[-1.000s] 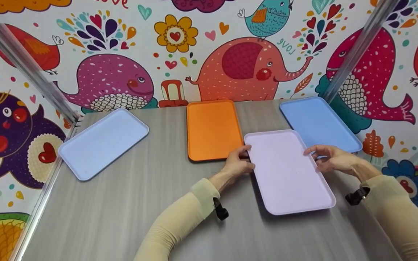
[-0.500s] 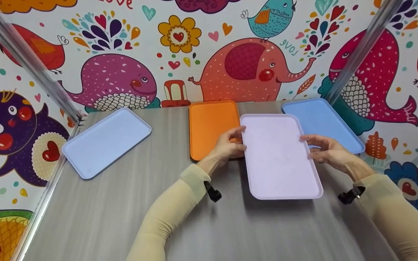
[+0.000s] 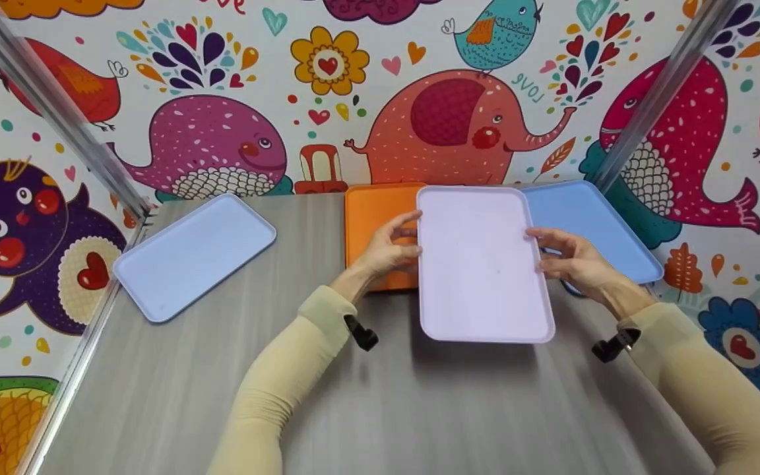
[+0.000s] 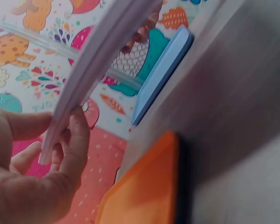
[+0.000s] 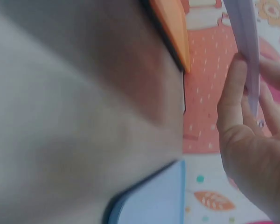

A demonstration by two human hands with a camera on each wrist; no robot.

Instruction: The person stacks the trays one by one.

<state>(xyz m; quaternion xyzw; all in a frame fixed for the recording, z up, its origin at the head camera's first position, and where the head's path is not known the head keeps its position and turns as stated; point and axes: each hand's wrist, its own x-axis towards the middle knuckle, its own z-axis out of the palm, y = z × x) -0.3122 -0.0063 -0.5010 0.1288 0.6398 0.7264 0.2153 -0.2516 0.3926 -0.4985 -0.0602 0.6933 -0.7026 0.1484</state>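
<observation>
A lilac rectangular tray (image 3: 482,270) is held up above the grey table between both hands. My left hand (image 3: 385,251) grips its left long edge, and my right hand (image 3: 571,260) grips the right one. In the left wrist view the left fingers (image 4: 77,144) and thumb pinch the lilac rim from both sides. The right wrist view shows the right hand (image 5: 256,126) pinching the opposite rim. Behind the lilac tray, partly hidden by it, lie an orange tray (image 3: 370,211) on the left and a blue tray (image 3: 607,231) on the right.
A pale blue tray (image 3: 195,257) lies slanted at the table's left back. The grey table (image 3: 380,409) meets a wall (image 3: 327,132) printed with cartoon animals. Metal posts (image 3: 76,119) stand at the corners. The lilac tray's shadow falls on the table below it.
Both hands have lifted the lilac tray and carried it left and toward the back. It now covers part of the orange tray in the head view. The other trays have stayed put.
</observation>
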